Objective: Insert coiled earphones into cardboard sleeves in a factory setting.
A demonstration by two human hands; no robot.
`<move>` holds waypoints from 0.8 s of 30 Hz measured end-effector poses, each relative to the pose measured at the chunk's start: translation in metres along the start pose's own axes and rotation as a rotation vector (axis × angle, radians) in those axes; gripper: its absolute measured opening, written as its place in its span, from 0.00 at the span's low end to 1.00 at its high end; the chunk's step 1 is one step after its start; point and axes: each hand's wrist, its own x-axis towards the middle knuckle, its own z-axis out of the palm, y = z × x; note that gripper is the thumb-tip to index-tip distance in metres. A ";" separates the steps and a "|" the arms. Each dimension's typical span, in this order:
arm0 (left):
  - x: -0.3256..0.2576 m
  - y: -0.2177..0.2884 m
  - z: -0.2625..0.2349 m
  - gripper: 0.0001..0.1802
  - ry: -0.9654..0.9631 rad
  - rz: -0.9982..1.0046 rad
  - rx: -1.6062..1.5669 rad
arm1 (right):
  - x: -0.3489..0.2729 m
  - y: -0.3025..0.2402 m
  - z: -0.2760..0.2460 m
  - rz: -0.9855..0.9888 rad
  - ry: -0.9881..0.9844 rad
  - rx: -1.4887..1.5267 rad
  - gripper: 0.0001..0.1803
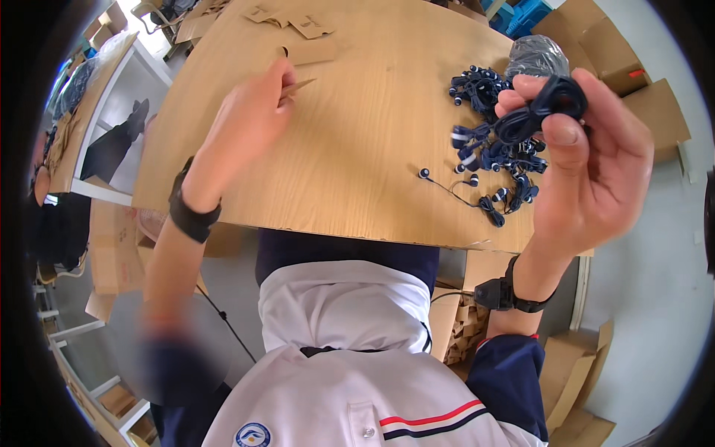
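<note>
Over the left part of the table my left hand (pixel 252 112) is closed, pinching a thin brown paper piece (pixel 301 86) seen nearly edge-on. Just beyond it a flat kraft paper piece (pixel 313 51) lies on the wood. My right hand (pixel 599 167) is raised at the right edge of the table, thumb and fingers closed on a bundled dark earphone cable (pixel 525 123) wound into loops. Below and behind that bundle spreads a pile of dark earphones (pixel 477 86) with pale bands. One loose pair of earphones (pixel 488 205) lies toward the front edge.
The light wooden table (pixel 357 156) has a curved far edge. More flat kraft pieces (pixel 309 26) lie at its far left. A clear plastic bag (pixel 536 56) sits behind the earphones. Open cardboard boxes (pixel 607 52) stand at the right, and a box of brown pieces (pixel 465 328) is below the table.
</note>
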 end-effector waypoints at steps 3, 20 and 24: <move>-0.030 0.027 -0.016 0.15 -0.086 0.108 -0.767 | 0.008 -0.006 0.009 -0.019 0.057 0.180 0.20; -0.105 0.107 -0.002 0.16 -0.496 0.219 -1.615 | -0.012 -0.012 0.030 0.103 -0.252 0.706 0.14; -0.104 0.101 -0.001 0.19 -0.530 0.162 -1.755 | -0.032 -0.033 0.043 0.250 -0.002 0.536 0.12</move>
